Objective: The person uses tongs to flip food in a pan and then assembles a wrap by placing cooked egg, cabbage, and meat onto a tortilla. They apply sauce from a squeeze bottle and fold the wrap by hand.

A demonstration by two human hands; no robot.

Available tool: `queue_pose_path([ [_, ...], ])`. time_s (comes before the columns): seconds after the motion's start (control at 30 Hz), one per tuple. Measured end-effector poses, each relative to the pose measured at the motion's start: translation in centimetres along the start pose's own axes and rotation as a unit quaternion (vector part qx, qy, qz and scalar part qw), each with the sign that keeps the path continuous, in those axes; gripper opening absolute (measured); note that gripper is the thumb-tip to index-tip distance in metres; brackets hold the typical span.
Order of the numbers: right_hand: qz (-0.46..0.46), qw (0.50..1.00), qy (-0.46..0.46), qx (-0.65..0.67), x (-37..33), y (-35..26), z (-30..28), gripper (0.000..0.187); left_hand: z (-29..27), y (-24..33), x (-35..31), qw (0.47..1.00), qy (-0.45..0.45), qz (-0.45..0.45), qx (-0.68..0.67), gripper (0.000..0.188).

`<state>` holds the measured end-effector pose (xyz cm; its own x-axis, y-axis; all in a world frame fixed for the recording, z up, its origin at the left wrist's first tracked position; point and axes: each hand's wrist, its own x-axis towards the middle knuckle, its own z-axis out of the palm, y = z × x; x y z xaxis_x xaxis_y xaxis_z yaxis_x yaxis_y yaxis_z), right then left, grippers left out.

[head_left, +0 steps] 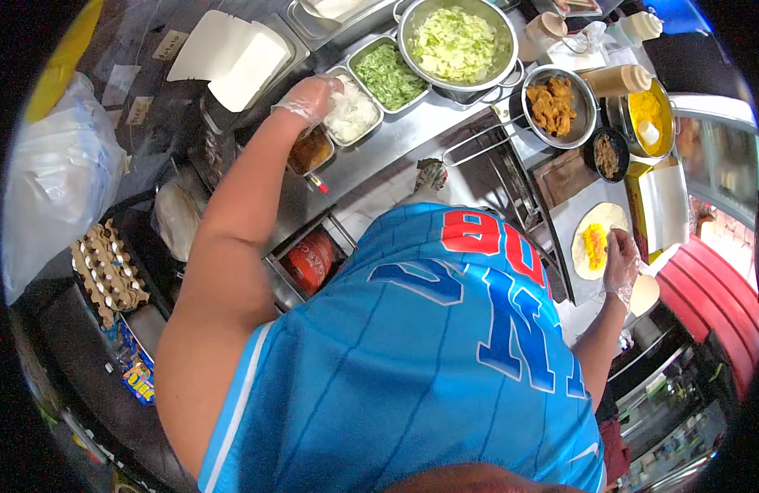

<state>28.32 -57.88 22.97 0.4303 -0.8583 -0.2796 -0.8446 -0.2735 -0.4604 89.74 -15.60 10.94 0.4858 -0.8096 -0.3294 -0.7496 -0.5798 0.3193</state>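
The blue jersey sits lower left of the flatbread. Well to its upper left, the outstretched left hand meets white shreds, grip unclear; at its right edge the right hand curls its fingers, any pinch hidden.

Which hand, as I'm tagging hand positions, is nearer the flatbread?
Right. The right hand is at the right edge of the flatbread; the left hand is far left, at the white shreds.

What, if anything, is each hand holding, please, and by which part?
It cannot be told for certain: the left hand is at the shredded white food, the right hand at the right edge of the flatbread.
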Motion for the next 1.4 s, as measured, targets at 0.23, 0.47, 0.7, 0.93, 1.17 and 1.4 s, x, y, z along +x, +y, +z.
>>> queue_pose_path([
  [0.23, 0.015, 0.993, -0.029, 0.111, -0.6, 0.6, 1.4, 0.022, -0.4, 0.1, -0.1, 0.993, -0.06, -0.083, -0.059, 0.04],
  [0.47, 0.014, 0.993, -0.011, 0.119, -2.6, 1.6, 2.6, 0.027, -0.2, 1.7, -1.4, 0.997, -0.013, 0.036, -0.065, 0.044],
  [0.7, 0.015, 0.998, 0.042, 0.032, -3.4, 0.5, 2.5, 0.02, 5.4, -0.9, -1.6, 0.988, 0.009, 0.051, 0.145, 0.051],
  [0.93, -0.007, 0.996, 0.066, 0.054, -4.4, -2.0, 0.1, 0.021, 3.5, -0.1, 1.4, 0.999, -0.021, 0.02, 0.044, 0.029],
  [1.17, -0.003, 0.994, 0.071, 0.089, -4.4, 3.9, 3.3, 0.026, 1.1, -0.8, 2.0, 1.0, -0.002, -0.013, 0.018, 0.044],
  [1.4, 0.044, 0.991, 0.019, 0.125, -4.8, 3.4, 3.1, 0.023, -1.0, -0.3, 1.6, 0.932, -0.098, -0.225, -0.267, 0.044],
])
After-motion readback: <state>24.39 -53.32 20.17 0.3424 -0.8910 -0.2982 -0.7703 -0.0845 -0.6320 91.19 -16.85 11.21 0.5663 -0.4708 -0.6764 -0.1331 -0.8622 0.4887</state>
